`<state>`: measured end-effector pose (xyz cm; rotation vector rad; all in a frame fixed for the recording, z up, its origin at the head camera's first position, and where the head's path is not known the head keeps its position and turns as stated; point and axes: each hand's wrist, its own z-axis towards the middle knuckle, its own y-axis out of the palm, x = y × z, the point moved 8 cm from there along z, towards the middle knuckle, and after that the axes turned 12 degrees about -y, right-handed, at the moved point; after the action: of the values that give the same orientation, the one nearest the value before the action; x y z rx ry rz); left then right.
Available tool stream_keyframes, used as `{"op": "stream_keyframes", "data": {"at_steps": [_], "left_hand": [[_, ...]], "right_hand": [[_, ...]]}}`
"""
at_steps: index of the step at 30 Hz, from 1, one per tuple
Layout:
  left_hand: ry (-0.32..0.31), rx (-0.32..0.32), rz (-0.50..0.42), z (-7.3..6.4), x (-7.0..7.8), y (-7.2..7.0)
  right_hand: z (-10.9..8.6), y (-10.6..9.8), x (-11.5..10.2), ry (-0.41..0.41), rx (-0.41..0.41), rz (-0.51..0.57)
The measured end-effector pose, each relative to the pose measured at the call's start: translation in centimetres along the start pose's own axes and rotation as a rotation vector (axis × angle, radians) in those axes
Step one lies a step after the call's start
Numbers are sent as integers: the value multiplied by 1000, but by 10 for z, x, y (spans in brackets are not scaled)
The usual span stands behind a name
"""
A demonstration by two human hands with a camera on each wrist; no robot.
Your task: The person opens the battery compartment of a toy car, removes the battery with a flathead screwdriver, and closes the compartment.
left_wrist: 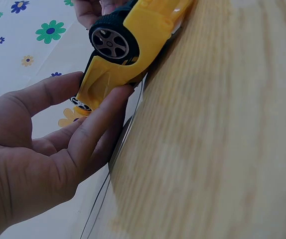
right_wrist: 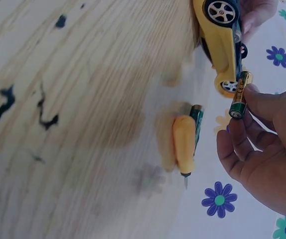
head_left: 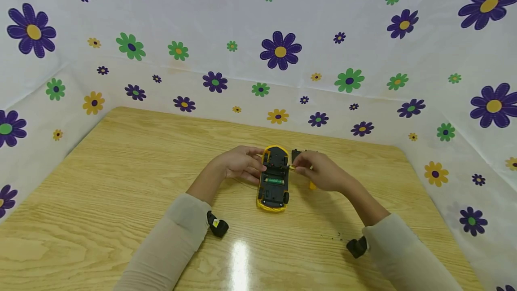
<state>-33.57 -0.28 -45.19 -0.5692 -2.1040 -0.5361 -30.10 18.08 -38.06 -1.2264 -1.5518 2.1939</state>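
Note:
A yellow toy car (head_left: pixel 273 206) lies upside down on the table, its black underside facing up. One green battery (head_left: pixel 274 181) sits crosswise in its open battery compartment. My left hand (head_left: pixel 244 164) grips the car's left side between thumb and fingers; in the left wrist view that hand (left_wrist: pixel 48 144) holds the yellow body near a wheel. Between thumb and fingertips my right hand (head_left: pixel 319 170) pinches a gold-and-green battery (right_wrist: pixel 240 94) at the car's right edge. In the right wrist view the right hand (right_wrist: pixel 272 134) has the battery beside the car (right_wrist: pixel 222 45).
A screwdriver with a yellow handle (right_wrist: pixel 184 144) lies right of the car, with another green battery (right_wrist: pixel 198 119) beside it. Beyond the right hand is a black flat piece (head_left: pixel 296 153). Small dark specks (head_left: pixel 339 237) dot the table near the right wrist. Flower-printed sheeting (head_left: pixel 258 71) borders the table.

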Motion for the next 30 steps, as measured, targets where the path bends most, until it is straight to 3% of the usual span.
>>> {"op": "stream_keyframes", "data": {"at_steps": [8, 16, 30], "left_hand": [[0, -2, 7, -2, 2, 0], [-6, -5, 3, -2, 1, 0], [-8, -2, 2, -3, 2, 1]], "right_hand": [[-3, 2, 15, 10, 6, -36], [-3, 10, 18, -30, -27, -105], [-5, 14, 24, 11, -66, -202]]}}
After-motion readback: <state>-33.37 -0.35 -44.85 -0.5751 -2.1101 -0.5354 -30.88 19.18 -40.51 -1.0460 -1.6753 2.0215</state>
